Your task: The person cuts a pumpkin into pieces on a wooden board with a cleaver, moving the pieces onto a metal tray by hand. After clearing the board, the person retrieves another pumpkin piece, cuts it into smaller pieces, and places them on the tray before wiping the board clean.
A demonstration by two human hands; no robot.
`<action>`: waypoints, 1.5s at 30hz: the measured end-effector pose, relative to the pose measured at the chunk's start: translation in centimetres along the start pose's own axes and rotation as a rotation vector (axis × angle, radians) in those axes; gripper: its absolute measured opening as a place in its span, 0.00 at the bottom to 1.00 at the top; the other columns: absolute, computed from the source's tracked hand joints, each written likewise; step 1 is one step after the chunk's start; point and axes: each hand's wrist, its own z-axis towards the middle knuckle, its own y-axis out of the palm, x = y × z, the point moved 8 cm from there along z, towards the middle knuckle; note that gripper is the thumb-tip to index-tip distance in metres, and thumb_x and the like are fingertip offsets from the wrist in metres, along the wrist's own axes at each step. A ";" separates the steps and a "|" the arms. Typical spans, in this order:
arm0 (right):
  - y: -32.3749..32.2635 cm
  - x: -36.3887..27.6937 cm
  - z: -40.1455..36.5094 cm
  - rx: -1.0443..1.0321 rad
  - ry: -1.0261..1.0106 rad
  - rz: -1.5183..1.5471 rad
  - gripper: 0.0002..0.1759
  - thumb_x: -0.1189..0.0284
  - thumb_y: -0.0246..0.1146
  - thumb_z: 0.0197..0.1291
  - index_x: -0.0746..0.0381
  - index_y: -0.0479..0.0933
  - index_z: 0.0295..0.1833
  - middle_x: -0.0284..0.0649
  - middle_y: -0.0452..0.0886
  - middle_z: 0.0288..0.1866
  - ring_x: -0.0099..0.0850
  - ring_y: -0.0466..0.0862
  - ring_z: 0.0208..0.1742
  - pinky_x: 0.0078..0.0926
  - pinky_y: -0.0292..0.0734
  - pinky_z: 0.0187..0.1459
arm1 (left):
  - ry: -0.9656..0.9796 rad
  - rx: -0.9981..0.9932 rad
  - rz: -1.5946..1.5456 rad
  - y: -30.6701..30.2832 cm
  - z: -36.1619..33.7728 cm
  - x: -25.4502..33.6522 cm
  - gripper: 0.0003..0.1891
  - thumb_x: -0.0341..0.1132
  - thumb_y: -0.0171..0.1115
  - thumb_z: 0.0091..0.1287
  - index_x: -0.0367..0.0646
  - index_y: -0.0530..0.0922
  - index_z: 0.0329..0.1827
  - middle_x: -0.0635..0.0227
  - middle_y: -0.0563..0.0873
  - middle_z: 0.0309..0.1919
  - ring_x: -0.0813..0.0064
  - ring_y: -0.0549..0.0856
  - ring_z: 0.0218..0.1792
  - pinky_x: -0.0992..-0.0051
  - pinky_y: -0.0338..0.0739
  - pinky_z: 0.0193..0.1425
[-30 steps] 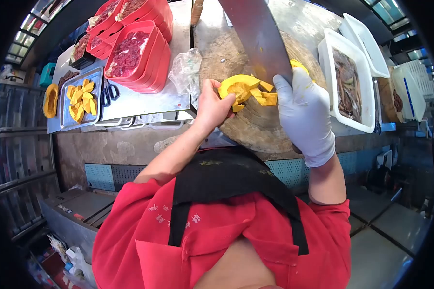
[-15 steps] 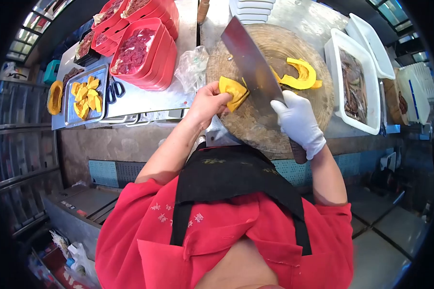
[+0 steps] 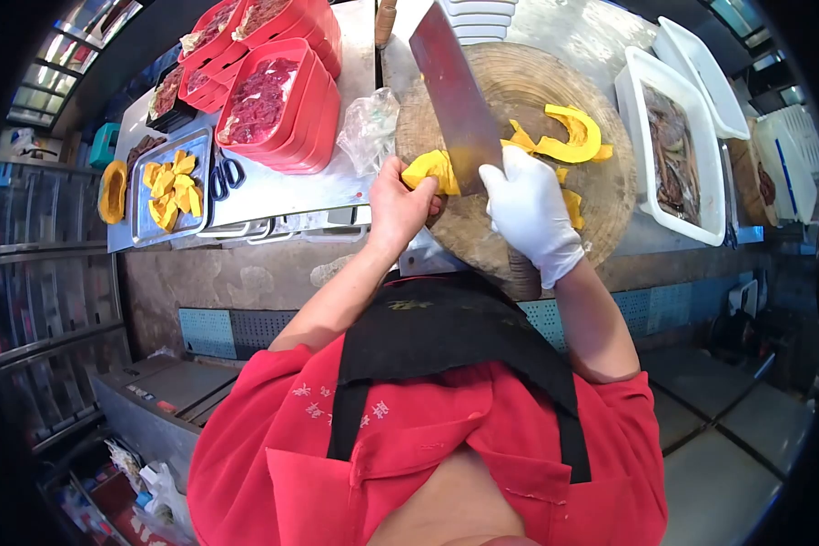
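Note:
My bare left hand (image 3: 405,207) grips a piece of pumpkin (image 3: 430,170) at the left side of the round wooden chopping block (image 3: 528,77). In my white-gloved right hand (image 3: 534,214) is the handle of a broad cleaver (image 3: 455,96). Its blade stands against the right side of the held piece, with the tip pointing away from me. A curved pumpkin slice (image 3: 578,136) lies farther back on the block. Smaller cut pumpkin pieces (image 3: 571,207) lie to the right of the cleaver, partly behind the gloved hand.
Left of the block are a crumpled plastic bag (image 3: 369,130), red tubs of meat (image 3: 262,100), scissors (image 3: 224,173) and a metal tray (image 3: 200,221) of pumpkin chunks. A pumpkin half (image 3: 113,192) sits beyond. To the right stands a white bin (image 3: 642,118) with dark contents.
The cleaver has come left and down against the held pumpkin, which has turned in my left hand. More cut pieces now show on the block's right side.

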 end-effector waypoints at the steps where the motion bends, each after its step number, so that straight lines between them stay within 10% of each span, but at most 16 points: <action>1: 0.6 0.4 0.3 -0.030 0.032 -0.037 0.12 0.68 0.59 0.64 0.69 0.74 0.36 0.58 0.80 0.30 0.56 0.81 0.37 0.46 0.75 0.39 | -0.001 0.031 0.019 -0.2 0.0 0.0 0.11 0.23 0.62 0.61 0.39 0.67 0.37 0.60 0.83 0.23 0.75 0.83 0.19 0.79 0.79 0.24; 9: -0.8 -1.5 0.7 0.056 -0.188 -0.326 0.11 0.69 0.58 0.62 0.68 0.76 0.39 0.58 0.81 0.34 0.56 0.81 0.40 0.49 0.75 0.42 | -0.142 -0.183 -0.562 -0.5 0.4 -1.8 0.09 0.27 0.58 0.65 0.39 0.72 0.46 0.59 0.84 0.34 0.71 0.85 0.22 0.76 0.80 0.24; 11: -0.9 -1.4 0.5 0.090 -0.309 -0.234 0.11 0.71 0.59 0.63 0.67 0.76 0.46 0.49 0.78 0.24 0.49 0.80 0.27 0.40 0.75 0.30 | -0.147 -0.182 -0.570 -2.9 -0.1 -1.9 0.09 0.29 0.58 0.64 0.40 0.71 0.46 0.60 0.84 0.32 0.73 0.84 0.22 0.77 0.79 0.23; 13: 0.1 1.5 0.8 -0.014 0.129 0.149 0.07 0.73 0.57 0.66 0.61 0.78 0.46 0.25 0.67 0.16 0.14 0.66 0.12 0.19 0.59 0.13 | -0.106 -0.026 -0.718 -8.8 0.2 -2.7 0.11 0.31 0.59 0.64 0.40 0.71 0.47 0.60 0.83 0.32 0.73 0.84 0.20 0.78 0.78 0.21; 20: -2.1 -1.1 -1.8 0.109 0.295 0.317 0.05 0.74 0.57 0.67 0.64 0.74 0.40 0.29 0.67 0.16 0.18 0.66 0.13 0.20 0.62 0.15 | 0.043 1.041 -0.219 -40.3 3.0 -4.2 0.14 0.34 0.63 0.60 0.37 0.75 0.45 0.61 0.83 0.31 0.77 0.81 0.22 0.77 0.76 0.23; 23: -5.0 -0.4 -2.9 0.200 0.358 0.251 0.05 0.73 0.59 0.67 0.63 0.75 0.39 0.28 0.68 0.17 0.18 0.66 0.14 0.20 0.61 0.16 | 0.182 1.066 0.492 -53.4 10.2 -6.8 0.34 0.57 0.66 0.63 0.35 0.73 0.59 0.55 0.85 0.43 0.63 0.85 0.32 0.64 0.79 0.38; 28: -9.8 0.3 -5.8 0.364 0.363 0.221 0.06 0.73 0.60 0.67 0.64 0.75 0.38 0.32 0.72 0.18 0.19 0.70 0.15 0.20 0.64 0.19 | 0.769 0.757 0.191 -27.9 2.8 9.3 0.05 0.28 0.62 0.69 0.37 0.79 0.45 0.66 0.84 0.37 0.80 0.82 0.32 0.82 0.77 0.34; 34: -10.8 1.6 -8.5 0.406 0.396 0.311 0.06 0.74 0.60 0.67 0.65 0.75 0.38 0.32 0.72 0.17 0.19 0.70 0.15 0.19 0.65 0.19 | 0.851 -0.391 0.692 7.0 3.3 10.2 0.19 0.34 0.73 0.54 0.37 0.83 0.48 0.53 0.85 0.43 0.60 0.85 0.45 0.68 0.79 0.51; 38: -11.4 2.7 -10.2 0.405 0.406 0.322 0.07 0.74 0.61 0.66 0.65 0.74 0.35 0.32 0.73 0.17 0.19 0.71 0.16 0.19 0.66 0.19 | 0.570 -0.734 1.011 12.2 5.4 6.1 0.24 0.42 0.76 0.51 0.35 0.81 0.46 0.51 0.85 0.40 0.54 0.84 0.44 0.63 0.78 0.51; 45: -10.0 2.8 -9.8 0.341 0.287 0.387 0.06 0.75 0.61 0.66 0.66 0.76 0.36 0.30 0.72 0.17 0.17 0.70 0.16 0.19 0.66 0.18 | 0.574 -0.647 0.721 11.3 2.9 6.7 0.22 0.39 0.76 0.52 0.35 0.77 0.41 0.56 0.84 0.31 0.63 0.84 0.35 0.67 0.78 0.41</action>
